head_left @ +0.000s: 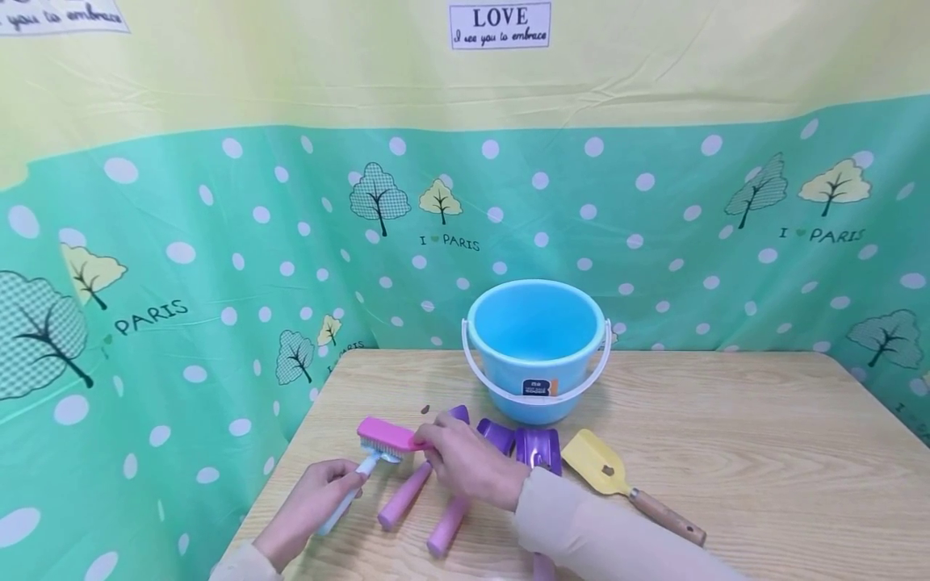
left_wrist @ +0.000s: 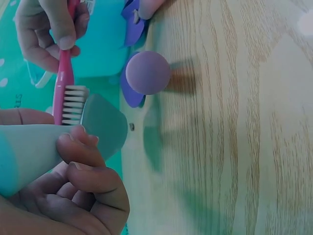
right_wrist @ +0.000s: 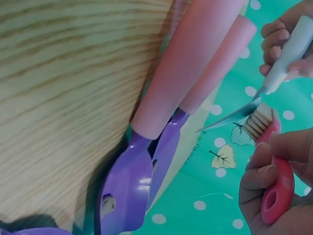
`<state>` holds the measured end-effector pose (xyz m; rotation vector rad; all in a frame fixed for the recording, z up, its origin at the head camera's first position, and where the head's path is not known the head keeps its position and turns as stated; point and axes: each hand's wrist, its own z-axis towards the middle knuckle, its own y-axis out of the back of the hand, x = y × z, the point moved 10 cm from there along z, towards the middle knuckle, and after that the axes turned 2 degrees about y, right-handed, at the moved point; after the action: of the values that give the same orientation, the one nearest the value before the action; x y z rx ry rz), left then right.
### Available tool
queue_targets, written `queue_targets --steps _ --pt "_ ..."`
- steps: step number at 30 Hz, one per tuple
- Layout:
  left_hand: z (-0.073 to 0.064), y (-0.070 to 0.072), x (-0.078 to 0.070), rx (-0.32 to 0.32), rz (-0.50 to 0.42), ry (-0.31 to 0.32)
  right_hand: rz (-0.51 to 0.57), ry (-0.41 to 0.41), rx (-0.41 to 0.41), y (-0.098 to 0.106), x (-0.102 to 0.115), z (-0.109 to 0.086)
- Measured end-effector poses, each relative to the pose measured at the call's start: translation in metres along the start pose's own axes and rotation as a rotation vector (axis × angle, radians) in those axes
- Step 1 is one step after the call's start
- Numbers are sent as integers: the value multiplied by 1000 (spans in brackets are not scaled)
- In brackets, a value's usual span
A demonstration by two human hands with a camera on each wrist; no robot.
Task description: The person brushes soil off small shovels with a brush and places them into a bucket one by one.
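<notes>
Gripping a light-blue shovel point(head_left: 339, 510) in curled fingers, the left hand point(head_left: 311, 499) sits lower left in the frame; the right hand point(head_left: 471, 461) pinches a pink brush point(head_left: 385, 433) left of centre, bristles against the shovel's blade. Purple scoops point(head_left: 539, 445) lie lower centre, below a blue bucket point(head_left: 538, 367).

The bucket point(head_left: 508, 371) stands at the back of the table point(head_left: 756, 452), before the curtain point(head_left: 552, 210). In front of it lie three shovels point(head_left: 538, 444) side by side, with a fourth shovel point(head_left: 617, 484) to their right. Left of the three, the left hand point(head_left: 312, 500) holds a fifth shovel point(head_left: 337, 515), touched by the brush point(head_left: 388, 434) in the right hand point(head_left: 468, 460).
</notes>
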<state>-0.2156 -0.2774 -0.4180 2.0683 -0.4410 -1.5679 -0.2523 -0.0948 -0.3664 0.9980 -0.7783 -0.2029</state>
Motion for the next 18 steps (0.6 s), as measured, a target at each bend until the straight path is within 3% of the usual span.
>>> queue_targets --steps 18 --pt "-1 -1 -2 10 -17 -29 -54 -127 29 -1 -26 6"
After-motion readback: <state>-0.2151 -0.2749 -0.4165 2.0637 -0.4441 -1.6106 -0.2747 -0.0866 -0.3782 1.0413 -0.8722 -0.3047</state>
